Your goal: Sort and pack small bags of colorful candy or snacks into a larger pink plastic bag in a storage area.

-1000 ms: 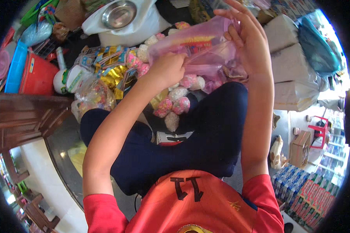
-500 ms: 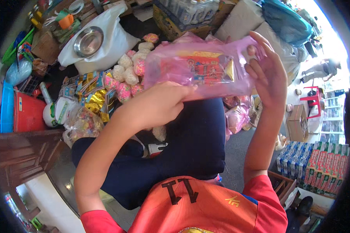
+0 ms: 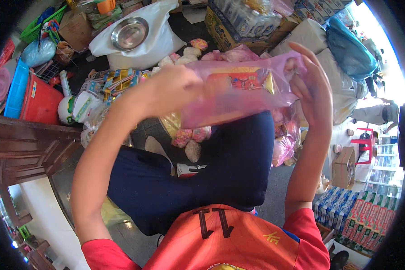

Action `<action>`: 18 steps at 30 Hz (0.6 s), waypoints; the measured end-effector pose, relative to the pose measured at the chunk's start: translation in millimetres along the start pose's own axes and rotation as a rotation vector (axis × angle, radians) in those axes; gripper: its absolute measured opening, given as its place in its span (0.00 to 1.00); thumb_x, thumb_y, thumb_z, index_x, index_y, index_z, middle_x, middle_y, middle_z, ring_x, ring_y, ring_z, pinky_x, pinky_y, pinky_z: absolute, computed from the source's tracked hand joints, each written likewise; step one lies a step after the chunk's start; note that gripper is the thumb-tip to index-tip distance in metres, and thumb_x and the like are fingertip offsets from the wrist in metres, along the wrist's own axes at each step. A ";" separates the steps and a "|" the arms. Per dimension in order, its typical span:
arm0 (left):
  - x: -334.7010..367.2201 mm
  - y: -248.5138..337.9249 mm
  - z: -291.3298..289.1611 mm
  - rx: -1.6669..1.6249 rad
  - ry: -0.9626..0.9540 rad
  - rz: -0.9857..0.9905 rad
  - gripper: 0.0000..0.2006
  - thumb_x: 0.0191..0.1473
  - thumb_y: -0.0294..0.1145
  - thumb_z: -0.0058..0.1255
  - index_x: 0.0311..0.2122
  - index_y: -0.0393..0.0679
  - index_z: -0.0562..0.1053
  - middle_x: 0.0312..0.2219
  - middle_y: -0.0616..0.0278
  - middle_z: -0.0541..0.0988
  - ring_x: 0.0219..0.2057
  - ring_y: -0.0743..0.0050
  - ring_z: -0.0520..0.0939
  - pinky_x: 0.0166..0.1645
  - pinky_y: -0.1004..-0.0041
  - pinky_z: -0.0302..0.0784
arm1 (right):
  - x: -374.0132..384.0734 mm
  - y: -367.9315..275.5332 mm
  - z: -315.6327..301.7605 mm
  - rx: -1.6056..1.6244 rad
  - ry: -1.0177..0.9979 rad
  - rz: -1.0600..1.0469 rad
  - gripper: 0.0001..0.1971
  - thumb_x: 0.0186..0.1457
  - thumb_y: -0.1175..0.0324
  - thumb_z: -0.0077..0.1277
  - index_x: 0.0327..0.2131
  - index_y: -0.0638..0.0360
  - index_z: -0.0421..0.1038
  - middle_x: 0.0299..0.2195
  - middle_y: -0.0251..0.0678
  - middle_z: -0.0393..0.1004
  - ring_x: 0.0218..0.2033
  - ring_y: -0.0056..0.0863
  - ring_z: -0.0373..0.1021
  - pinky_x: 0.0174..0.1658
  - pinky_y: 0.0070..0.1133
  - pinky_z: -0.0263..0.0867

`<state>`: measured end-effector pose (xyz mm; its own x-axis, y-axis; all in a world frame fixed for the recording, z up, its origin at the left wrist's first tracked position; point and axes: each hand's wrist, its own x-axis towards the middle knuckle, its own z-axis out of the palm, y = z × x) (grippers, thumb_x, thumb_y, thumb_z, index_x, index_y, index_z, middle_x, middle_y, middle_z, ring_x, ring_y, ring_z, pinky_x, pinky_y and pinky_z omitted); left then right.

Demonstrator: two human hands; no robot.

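Note:
In front of me, above my dark trousers, is a translucent pink plastic bag (image 3: 238, 105), stretched out sideways. Through its film shows a red and gold printed packet (image 3: 243, 81). My right hand (image 3: 311, 85) grips the bag's right end, with the fingers curled into the pink film and the index finger sticking up. At the left end is my left hand (image 3: 173, 87), smeared by motion; its fingers cannot be made out against the bag. Small bags of pink and white pieces (image 3: 192, 137) lie on the floor below the bag.
A white sack (image 3: 153, 47) with a steel bowl (image 3: 129, 33) on it stands at the far left. Beside it are a red tub (image 3: 40, 101) and gold packets (image 3: 121, 83). Stacked boxes (image 3: 364, 216) and a cardboard carton (image 3: 344, 166) are at right; a person (image 3: 378, 112) stands beyond.
My left hand has moved left and up from the bag's lower edge to its left end. The bag has shifted slightly right, and the whole view has turned a little.

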<state>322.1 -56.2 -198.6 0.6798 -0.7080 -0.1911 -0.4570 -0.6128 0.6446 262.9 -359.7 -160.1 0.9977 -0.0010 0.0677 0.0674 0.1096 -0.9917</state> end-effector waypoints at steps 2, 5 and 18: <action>0.8 -15.1 -12.5 -0.261 0.036 -0.200 0.30 0.52 0.61 0.53 0.22 0.36 0.73 0.27 0.49 0.77 0.30 0.50 0.76 0.42 0.63 0.71 | 10.0 5.9 16.6 -0.083 -0.021 -0.011 0.23 0.66 0.69 0.36 0.62 0.63 0.55 0.36 0.32 0.73 0.16 0.05 0.45 0.21 0.08 0.43; -2.8 -42.6 -11.6 0.307 0.371 -0.184 0.28 0.50 0.56 0.57 0.21 0.35 0.73 0.24 0.46 0.75 0.28 0.47 0.76 0.38 0.61 0.72 | 21.5 14.2 44.8 -0.100 -0.056 -0.060 0.24 0.66 0.71 0.35 0.65 0.55 0.53 0.42 0.36 0.75 0.16 0.05 0.45 0.20 0.07 0.43; 2.2 -155.4 -15.7 -0.978 0.752 -0.102 0.09 0.60 0.36 0.51 0.39 0.41 0.75 0.29 0.67 0.78 0.28 0.82 0.76 0.34 0.76 0.72 | 74.2 19.1 137.3 -0.401 -0.264 -0.067 0.20 0.66 0.69 0.38 0.60 0.59 0.62 0.45 0.37 0.78 0.14 0.04 0.45 0.17 0.07 0.42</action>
<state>403.6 43.0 -287.5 0.9953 -0.0966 -0.0088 0.0181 0.0950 0.9953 337.4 -221.2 -159.0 0.9588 0.2633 0.1070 0.1806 -0.2737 -0.9447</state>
